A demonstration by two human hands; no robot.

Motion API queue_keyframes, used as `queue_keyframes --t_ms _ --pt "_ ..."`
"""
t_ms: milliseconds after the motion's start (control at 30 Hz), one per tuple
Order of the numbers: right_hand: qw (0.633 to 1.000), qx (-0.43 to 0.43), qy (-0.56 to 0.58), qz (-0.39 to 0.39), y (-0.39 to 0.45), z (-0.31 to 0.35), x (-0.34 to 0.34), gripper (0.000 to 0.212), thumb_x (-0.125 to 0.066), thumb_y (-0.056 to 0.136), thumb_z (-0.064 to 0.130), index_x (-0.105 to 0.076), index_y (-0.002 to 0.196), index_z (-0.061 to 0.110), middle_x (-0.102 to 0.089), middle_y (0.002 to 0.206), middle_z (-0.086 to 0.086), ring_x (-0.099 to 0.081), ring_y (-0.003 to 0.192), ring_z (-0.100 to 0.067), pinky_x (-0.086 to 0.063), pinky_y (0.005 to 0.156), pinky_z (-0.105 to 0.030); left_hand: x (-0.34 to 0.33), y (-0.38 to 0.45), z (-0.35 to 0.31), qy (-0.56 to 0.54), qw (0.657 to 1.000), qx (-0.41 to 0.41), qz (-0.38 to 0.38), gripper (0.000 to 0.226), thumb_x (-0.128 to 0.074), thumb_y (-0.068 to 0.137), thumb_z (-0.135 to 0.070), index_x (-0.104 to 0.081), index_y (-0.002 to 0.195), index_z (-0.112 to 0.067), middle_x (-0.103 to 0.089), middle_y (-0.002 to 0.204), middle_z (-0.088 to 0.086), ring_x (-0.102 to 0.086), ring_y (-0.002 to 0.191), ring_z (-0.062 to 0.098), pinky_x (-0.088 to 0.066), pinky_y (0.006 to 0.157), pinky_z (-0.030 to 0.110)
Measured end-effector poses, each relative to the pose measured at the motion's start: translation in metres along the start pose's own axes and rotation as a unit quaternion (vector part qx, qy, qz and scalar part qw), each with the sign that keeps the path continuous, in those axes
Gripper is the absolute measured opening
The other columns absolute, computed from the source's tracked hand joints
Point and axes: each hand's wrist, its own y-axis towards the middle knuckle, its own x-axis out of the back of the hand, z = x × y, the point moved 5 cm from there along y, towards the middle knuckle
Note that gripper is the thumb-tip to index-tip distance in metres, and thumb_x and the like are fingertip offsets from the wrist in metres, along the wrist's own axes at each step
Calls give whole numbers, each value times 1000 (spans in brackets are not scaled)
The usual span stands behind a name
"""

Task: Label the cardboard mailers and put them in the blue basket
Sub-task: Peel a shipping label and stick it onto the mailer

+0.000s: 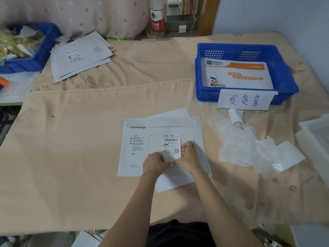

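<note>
A white cardboard mailer (137,148) lies flat in the middle of the table, printed side up, on top of other white sheets. A shipping label (171,145) with a barcode lies inside its printed frame. My left hand (154,164) pinches the label's lower left edge. My right hand (188,157) pinches its lower right part with curled fingers. The blue basket (288,75) stands at the right rear with a handwritten paper sign on its front. One white and orange mailer (236,75) lies inside it.
A stack of white mailers (80,56) lies at the left rear beside a second blue bin (37,59) of scraps. Peeled backing papers (258,150) and a small roll (235,117) lie right of my hands. A water bottle (157,20) stands behind the table.
</note>
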Motion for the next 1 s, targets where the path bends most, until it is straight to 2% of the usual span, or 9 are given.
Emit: queue_keyframes --t_ms 133,300,467,567,700,767,833,933,1000 --pt "1000 2 -26 15 0 0 -2 69 -81 55 3 -40 109 11 -36 110 -1 -52 101 -23 -49 84 -41 -1 0 -1 14 1000 2 6 26 -69 78 -31 -48 64 -23 -59 79 -3 -58 79 21 -38 65 23" --pt "999 15 -47 17 0 0 -4 70 -83 57 5 -39 112 10 -33 110 0 -52 102 -24 -49 82 -38 6 2 -4 98 995 -6 -6 33 -69 78 -50 -61 89 -19 -62 96 -1 -61 97 20 -37 71 24" --pt "992 10 -120 24 -2 5 6 70 -84 61 20 -38 114 17 -37 110 3 -52 98 -19 -42 68 -31 5 6 2 75 997 7 14 43 -71 76 -50 -41 64 -21 -50 79 -3 -52 77 21 -32 58 25" --pt "994 10 -100 48 0 2 8 79 -86 59 18 -35 120 17 -36 112 3 -52 101 -20 -41 72 -31 5 7 4 72 997 -2 6 44 -72 76 -48 -38 63 -22 -51 78 -3 -51 74 20 -28 51 25" --pt "993 3 -67 100 0 1 10 106 -82 63 0 -18 144 26 -34 128 -4 -47 105 -19 -48 86 -37 7 4 5 67 998 9 -2 41 -72 76 -45 -39 67 -22 -52 83 -4 -51 78 20 -30 58 25" --pt "988 12 -87 128 0 4 11 125 -78 64 -6 1 150 37 -26 136 -1 -44 119 -21 -50 89 -42 8 4 0 82 997 5 1 35 -73 76 -40 -46 84 -19 -56 93 0 -55 85 23 -35 66 26" --pt "980 31 -136 143 -1 8 11 131 -75 66 -5 14 146 48 -15 146 -1 -38 130 -21 -50 91 -44 9 5 -9 109 994 -22 -12 50 -75 76 -32 -41 110 -17 -58 105 1 -60 92 26 -38 69 29" --pt "968 27 -202 147 -1 11 13 122 -74 72 3 12 145 52 -18 143 -5 -46 122 -20 -49 91 -41 10 10 -20 120 990 -70 3 91 -78 73 -22 -19 141 -36 -54 116 1 -61 95 28 -42 68 32" --pt "963 10 -225 150 2 13 15 116 -73 75 7 7 146 50 -17 145 -5 -50 119 -22 -49 92 -39 11 15 -18 141 986 -75 44 111 -81 71 -26 -3 147 -46 -51 123 2 -61 101 28 -44 71 34"
